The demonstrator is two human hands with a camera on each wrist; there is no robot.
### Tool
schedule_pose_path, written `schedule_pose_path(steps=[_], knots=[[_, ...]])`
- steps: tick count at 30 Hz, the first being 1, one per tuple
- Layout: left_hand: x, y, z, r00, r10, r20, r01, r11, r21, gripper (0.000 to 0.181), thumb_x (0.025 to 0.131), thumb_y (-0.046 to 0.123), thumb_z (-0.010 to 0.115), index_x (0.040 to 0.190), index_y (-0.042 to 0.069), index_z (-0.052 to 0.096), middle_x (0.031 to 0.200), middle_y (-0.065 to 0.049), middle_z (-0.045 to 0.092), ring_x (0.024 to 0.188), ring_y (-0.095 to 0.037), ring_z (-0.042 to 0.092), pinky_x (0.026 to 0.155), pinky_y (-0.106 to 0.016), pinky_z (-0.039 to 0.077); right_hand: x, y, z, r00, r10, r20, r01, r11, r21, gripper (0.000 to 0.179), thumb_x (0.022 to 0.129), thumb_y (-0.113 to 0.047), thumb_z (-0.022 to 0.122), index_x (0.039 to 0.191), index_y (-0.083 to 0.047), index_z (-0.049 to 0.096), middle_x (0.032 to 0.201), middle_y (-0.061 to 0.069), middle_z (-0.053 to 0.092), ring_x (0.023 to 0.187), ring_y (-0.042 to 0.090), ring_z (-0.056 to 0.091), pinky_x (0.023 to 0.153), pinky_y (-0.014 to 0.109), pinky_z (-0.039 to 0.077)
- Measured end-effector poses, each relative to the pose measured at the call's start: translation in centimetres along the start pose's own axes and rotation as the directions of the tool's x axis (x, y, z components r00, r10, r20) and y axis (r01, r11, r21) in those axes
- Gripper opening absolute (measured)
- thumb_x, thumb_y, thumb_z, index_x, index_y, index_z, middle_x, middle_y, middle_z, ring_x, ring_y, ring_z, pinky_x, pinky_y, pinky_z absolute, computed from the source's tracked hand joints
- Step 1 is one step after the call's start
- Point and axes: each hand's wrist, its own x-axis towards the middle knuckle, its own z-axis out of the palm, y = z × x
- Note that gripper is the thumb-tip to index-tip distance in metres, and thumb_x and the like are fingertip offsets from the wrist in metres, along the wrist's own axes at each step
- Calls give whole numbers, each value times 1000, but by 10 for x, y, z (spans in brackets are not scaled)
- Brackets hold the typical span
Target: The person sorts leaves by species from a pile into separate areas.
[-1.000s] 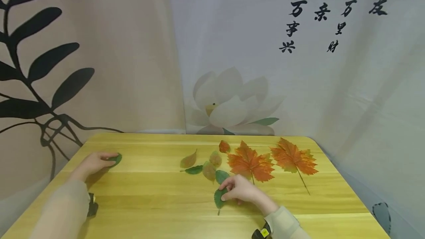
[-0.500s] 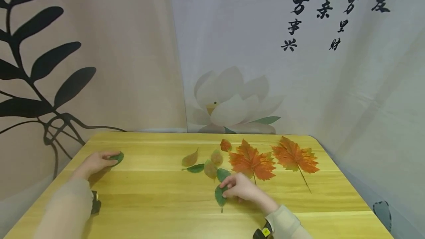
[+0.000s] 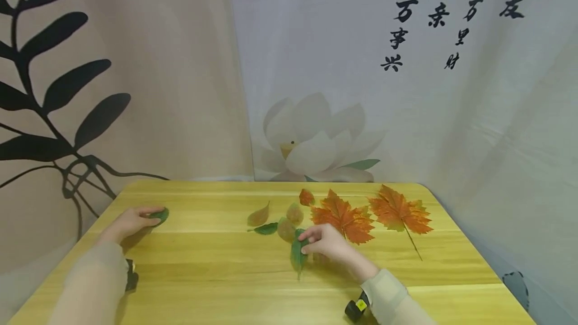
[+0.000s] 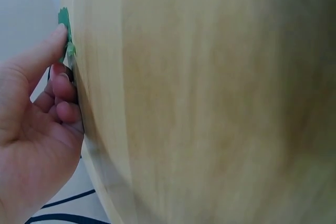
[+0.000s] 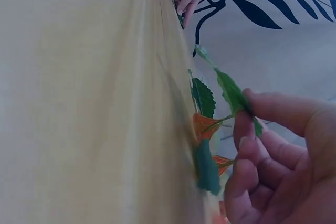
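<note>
Between the thumb and fingers of my right hand (image 3: 331,242) is a green leaf (image 3: 297,254), pinched and raised off the tabletop, as the right wrist view shows. Another green leaf (image 5: 207,167) lies below it. Over at the table's far left, my left hand (image 3: 130,222) holds a small green leaf (image 3: 160,216). In the left wrist view its thumb lies on that leaf (image 4: 64,22); the index finger is mostly hidden. Near the right hand lie yellowish-brown leaves (image 3: 286,229), a slim green leaf (image 3: 266,228) and a large orange maple leaf (image 3: 343,217).
Everything lies on a yellow wood-grain table (image 3: 203,285). A second maple leaf (image 3: 402,210) with a long stem is at the right, and a small red-orange leaf (image 3: 306,197) near the back edge. A printed curtain (image 3: 180,74) hangs behind.
My right hand has risen and shifted slightly away from the front, lifting its green leaf, which now covers most of the other green leaf in the head view. The left hand stays put.
</note>
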Motion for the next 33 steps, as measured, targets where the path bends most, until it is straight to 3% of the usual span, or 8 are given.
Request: schedule_pose_path(steps=[6,17,24,28,33], knots=[[-1,-3,0,1000,-3,-10,2,999,-34,57,96,30,63,138,-6,46,137,-42,35,119,-60,38,93,-63,40,11,-17,-5,1000,-16,-10,16,998,-56,24,80,-11,79,103,-8,72,79,2,57,70,14,48,54,27,43],[-5,5,0,1000,4,0,-4,998,-66,56,96,25,62,138,-8,45,140,-40,32,121,-61,34,96,-65,36,36,-45,2,1000,-11,-11,10,993,-120,27,81,-15,79,107,-11,71,82,2,59,57,13,49,49,26,44],[-8,4,2,1000,-5,27,8,994,-114,57,97,24,60,140,-7,42,142,-42,27,126,-62,27,98,-67,33,52,-63,9,998,-66,-11,63,984,-166,26,80,-16,79,105,-15,73,91,1,63,86,17,56,68,32,51],[-6,0,4,1000,5,15,-4,992,-123,55,97,22,61,140,-7,43,143,-40,28,126,-61,27,99,-66,32,63,-73,13,994,-108,-11,103,970,-219,26,80,-18,79,105,-16,73,90,-2,63,86,15,56,73,33,49],[-4,-1,6,1000,12,-6,-13,992,-124,55,96,21,62,139,-7,45,143,-39,30,125,-60,30,98,-64,35,77,-85,18,994,-106,1,105,976,-191,26,81,-17,78,106,-14,72,85,0,62,74,15,57,64,30,50]])
